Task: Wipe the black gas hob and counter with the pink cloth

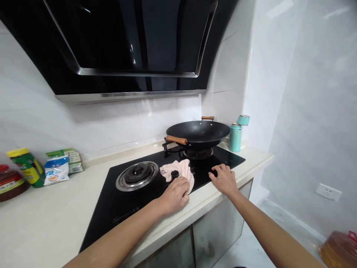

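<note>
My left hand (176,193) presses a pale pink cloth (180,169) onto the black glass stove top (117,201), right beside a black control knob (174,174). My right hand (224,178) rests flat, fingers spread, on the stove's front right part near the other knob, holding nothing. A black wok (198,134) with wooden handles sits on the right burner behind both hands. The left burner (137,175) is bare.
A teal flask (235,136) with its lid flipped up stands right of the wok. Seasoning packets (57,169) and a sauce jar (9,182) sit at the counter's left. A black range hood (131,44) hangs above. An oil bottle (338,247) stands on the floor at right.
</note>
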A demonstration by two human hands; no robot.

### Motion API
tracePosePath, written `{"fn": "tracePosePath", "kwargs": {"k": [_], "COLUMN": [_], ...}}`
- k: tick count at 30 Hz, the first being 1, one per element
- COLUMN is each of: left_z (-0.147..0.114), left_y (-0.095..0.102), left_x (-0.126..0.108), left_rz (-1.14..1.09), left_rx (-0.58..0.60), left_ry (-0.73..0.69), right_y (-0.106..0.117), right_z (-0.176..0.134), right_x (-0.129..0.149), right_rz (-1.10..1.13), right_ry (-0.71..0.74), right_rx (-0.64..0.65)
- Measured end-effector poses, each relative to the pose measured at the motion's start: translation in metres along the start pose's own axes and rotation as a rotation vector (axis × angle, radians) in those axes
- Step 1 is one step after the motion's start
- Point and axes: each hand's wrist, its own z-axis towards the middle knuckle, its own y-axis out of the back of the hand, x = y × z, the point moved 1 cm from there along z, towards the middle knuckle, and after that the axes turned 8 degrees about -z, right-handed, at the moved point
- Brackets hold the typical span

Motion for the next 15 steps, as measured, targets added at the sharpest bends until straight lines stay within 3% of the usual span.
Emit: {"fn": "tracePosePath", "kwargs": {"k": [9, 15], "left_z": [-0.031, -0.039], "left_y": [0.001, 0.014], "left_x": [-0.027, -0.018], "left_rz": [-0.197, -0.277], "left_rx": [-0.019, 0.003], "left_ry": [-0.003, 0.193], "right_y": [-0.002, -0.002], "right_z": [-0.002, -0.003], "right_x": [-0.001, -0.001], "right_rz": [-0.017, -0.034], "right_ry": [0.01, 0.009], "right_rx": [-0.006, -0.015]}}
